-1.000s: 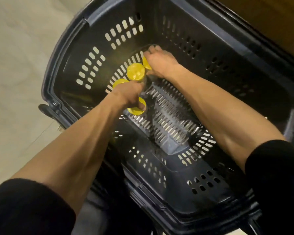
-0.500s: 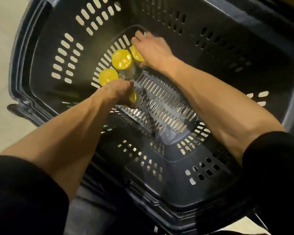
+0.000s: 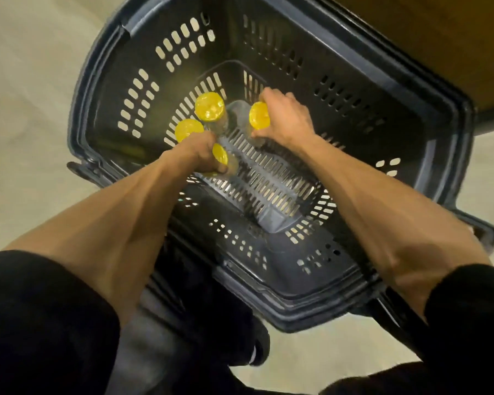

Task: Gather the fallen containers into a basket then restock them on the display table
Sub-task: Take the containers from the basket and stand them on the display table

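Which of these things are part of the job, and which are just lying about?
Part of the job: basket; left hand gripping one yellow-lidded container; right hand gripping a second container; two loose containers standing in the basket.
Just there: floor; wooden surface at top right, possibly the display table.

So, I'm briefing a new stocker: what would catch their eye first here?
Bright yellow lids stand out inside the dark slotted basket. The left hand grips the nearest container, the right hand the rightmost container; two free containers stand beside the left hand.
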Motion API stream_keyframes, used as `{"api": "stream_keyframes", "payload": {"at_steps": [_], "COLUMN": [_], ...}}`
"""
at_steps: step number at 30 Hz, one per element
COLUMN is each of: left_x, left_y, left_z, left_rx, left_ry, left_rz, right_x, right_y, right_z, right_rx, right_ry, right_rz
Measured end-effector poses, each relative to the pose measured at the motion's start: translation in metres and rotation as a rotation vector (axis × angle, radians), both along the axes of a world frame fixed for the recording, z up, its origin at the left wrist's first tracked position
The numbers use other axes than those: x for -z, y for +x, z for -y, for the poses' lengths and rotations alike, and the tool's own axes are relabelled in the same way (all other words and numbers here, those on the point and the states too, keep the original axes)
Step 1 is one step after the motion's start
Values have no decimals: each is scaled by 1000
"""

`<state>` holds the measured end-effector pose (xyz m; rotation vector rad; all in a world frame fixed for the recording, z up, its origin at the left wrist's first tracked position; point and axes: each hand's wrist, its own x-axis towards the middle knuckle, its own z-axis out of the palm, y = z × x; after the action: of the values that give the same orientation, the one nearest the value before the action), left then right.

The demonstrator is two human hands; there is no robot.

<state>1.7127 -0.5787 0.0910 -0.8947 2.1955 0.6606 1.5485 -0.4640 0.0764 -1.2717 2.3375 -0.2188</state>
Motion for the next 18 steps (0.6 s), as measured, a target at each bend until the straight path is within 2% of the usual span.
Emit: {"api": "stream_keyframes", "payload": {"at_steps": [6, 11, 14, 18], "left_x": [-139, -265, -352, -470], "left_y": [18, 31, 36, 45], "left_z": [-27, -48, -63, -90], "left_rx": [-84, -285, -352, -432], "left_ry": [27, 70, 95, 126], "left_rz": [-67, -137, -191, -290], "right_x": [-135, -261, -337, -438], "right_y": [18, 34, 37, 46], "right_z": [-49, -86, -109, -152], "right_rx": [29, 65, 166, 383], "right_ry": [74, 61, 40, -97], "right_rz": [81, 106, 164, 267]}}
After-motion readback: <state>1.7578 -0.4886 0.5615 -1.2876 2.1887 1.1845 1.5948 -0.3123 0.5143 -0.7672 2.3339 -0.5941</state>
